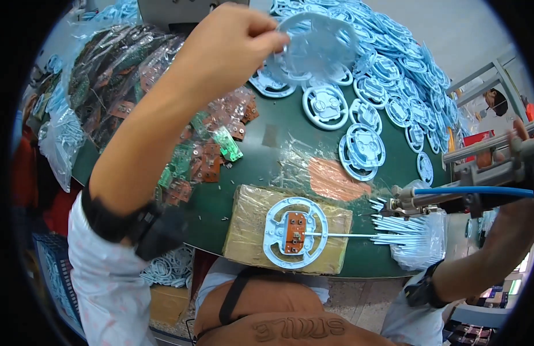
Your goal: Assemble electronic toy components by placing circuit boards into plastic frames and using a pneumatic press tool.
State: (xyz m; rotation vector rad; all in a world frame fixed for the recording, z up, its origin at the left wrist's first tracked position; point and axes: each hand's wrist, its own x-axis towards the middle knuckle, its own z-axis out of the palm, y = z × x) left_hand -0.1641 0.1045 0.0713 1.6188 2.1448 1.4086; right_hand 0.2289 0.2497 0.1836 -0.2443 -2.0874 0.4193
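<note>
At the table's (261, 173) far left edge lie clear bags of circuit boards (111, 63), and loose boards (212, 153), brown and green, spill from them toward the middle; near the front edge a cardboard block (249, 230) wrapped in clear film carries a white plastic ring frame (294, 232) with a brown board (295, 232) seated in its centre; the left hand (229, 46) reaches across to the far side and pinches a second ring (319, 46) by its rim, thumb and fingertips pressed together on the near edge, the ring lifted clear above the pile (388, 75) of like rings that covers the far right part of the table; this ring looks a thin moulded piece, light and fairly stiff yet likely to flex or crack at its narrow spokes, and smooth enough to slip, so the outer rim where the hand has it seems the sound place to take it, not the inner webs; right of the block a bundle of thin white pins (405, 233) lies on a clear bag at the table's right edge, one pin reaching to the seated board; above them hangs a metal tool (411, 199) with a blue hose (480, 190); the right hand (523, 155) is at the picture's rim behind the tool's body, and whether its fingers are closed round it I cannot tell.
</note>
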